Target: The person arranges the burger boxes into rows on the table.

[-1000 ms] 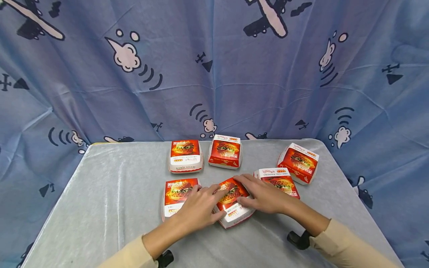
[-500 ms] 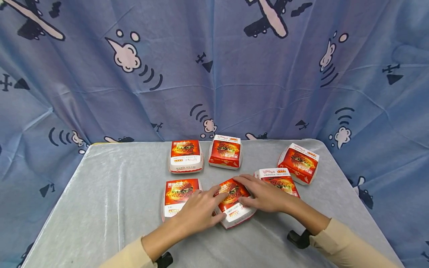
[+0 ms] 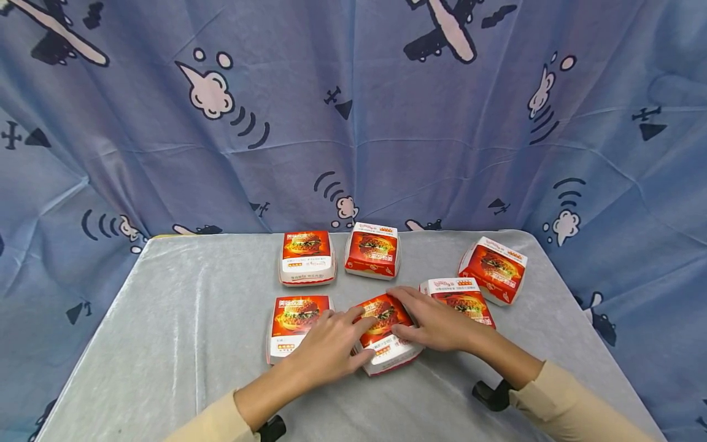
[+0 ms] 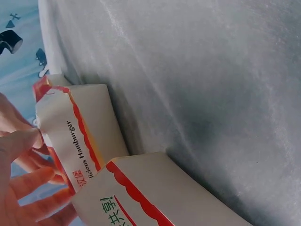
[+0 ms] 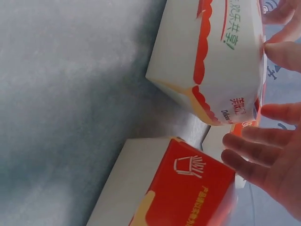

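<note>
A red and white hamburger box point(image 3: 386, 350) sits angled at the front middle of the table, burger picture up. My left hand point(image 3: 331, 344) lies over its left side, fingers spread on the lid and thumb near the front corner. From the right, my right hand point(image 3: 431, 319) touches the lid with thumb and forefinger apart. Fairly straight fingers show on the left hand point(image 4: 33, 188) and right hand point(image 5: 268, 146) in the wrist views. Beside my left hand is a second hamburger box point(image 3: 293, 316), partly covered. A third hamburger box point(image 3: 461, 301) is partly hidden behind my right forearm.
Two more hamburger boxes, one left point(image 3: 306, 258) and one right point(image 3: 372, 250), stand at the back of the grey cloth-covered table point(image 3: 221, 344). Another hamburger box point(image 3: 493, 270) sits tilted at the back right. A blue patterned curtain point(image 3: 353, 123) hangs behind.
</note>
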A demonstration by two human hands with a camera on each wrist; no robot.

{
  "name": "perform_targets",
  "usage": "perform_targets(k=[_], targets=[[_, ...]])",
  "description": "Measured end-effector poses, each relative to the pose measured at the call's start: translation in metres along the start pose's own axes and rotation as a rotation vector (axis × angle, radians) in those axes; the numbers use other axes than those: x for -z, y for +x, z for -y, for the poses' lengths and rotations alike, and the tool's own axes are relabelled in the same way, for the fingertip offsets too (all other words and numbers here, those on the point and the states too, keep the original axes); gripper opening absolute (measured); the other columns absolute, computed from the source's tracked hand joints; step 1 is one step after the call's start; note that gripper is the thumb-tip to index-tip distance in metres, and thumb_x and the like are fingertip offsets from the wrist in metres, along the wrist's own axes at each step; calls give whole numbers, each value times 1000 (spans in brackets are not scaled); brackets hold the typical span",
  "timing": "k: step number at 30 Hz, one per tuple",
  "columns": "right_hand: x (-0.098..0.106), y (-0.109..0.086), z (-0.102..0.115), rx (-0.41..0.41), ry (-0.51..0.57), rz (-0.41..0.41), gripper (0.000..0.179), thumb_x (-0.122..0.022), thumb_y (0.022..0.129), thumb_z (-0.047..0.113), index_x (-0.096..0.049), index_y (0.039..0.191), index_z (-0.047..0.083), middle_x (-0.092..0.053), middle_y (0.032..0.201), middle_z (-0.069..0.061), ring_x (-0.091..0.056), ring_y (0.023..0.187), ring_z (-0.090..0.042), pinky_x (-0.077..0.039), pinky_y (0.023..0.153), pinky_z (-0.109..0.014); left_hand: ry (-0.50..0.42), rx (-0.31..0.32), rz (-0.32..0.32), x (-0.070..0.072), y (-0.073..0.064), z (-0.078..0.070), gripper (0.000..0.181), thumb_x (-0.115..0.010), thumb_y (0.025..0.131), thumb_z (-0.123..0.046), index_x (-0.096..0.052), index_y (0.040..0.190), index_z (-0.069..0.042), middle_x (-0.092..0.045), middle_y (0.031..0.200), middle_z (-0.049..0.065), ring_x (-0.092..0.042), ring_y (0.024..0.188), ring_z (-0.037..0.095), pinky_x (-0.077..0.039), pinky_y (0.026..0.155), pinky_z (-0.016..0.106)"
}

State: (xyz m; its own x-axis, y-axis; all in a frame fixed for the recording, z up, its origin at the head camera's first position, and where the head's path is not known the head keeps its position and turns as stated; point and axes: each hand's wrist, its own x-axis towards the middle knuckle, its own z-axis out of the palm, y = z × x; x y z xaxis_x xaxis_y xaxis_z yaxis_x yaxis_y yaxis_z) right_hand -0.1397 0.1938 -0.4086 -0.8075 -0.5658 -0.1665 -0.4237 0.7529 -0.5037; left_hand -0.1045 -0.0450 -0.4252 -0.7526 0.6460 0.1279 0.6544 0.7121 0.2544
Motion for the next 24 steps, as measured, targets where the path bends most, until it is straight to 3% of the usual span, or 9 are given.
perform_targets(k=[4, 11, 24], targets=[[0, 0, -2, 4, 24, 14, 68, -64, 96, 38, -38, 152, 9, -42, 152, -14, -39, 140, -33, -27, 112, -62, 13, 7, -13, 0, 1, 1, 47, -69, 90, -41, -65, 129, -16, -63, 127, 6, -66, 102, 24, -47, 97, 49], [1, -2, -4, -6, 7, 15, 70, -63, 96, 43, -38, 153, 11, -41, 151, -14, -42, 137, -36, -37, 105, -62, -6, 29, 2, -1, 3, 1, 47, -69, 90, -44, -65, 128, -16, -62, 130, 8, -64, 114, 29, -37, 105, 62], [3, -1, -5, -4, -14, 8, 62, -63, 96, 32, -42, 150, 10, -45, 148, -15, -45, 134, -36, -40, 104, -60, -36, 27, 27, 2, 7, 6, 48, -71, 90, -34, -64, 131, -9, -59, 137, 14, -59, 124, 28, -34, 110, 58]])
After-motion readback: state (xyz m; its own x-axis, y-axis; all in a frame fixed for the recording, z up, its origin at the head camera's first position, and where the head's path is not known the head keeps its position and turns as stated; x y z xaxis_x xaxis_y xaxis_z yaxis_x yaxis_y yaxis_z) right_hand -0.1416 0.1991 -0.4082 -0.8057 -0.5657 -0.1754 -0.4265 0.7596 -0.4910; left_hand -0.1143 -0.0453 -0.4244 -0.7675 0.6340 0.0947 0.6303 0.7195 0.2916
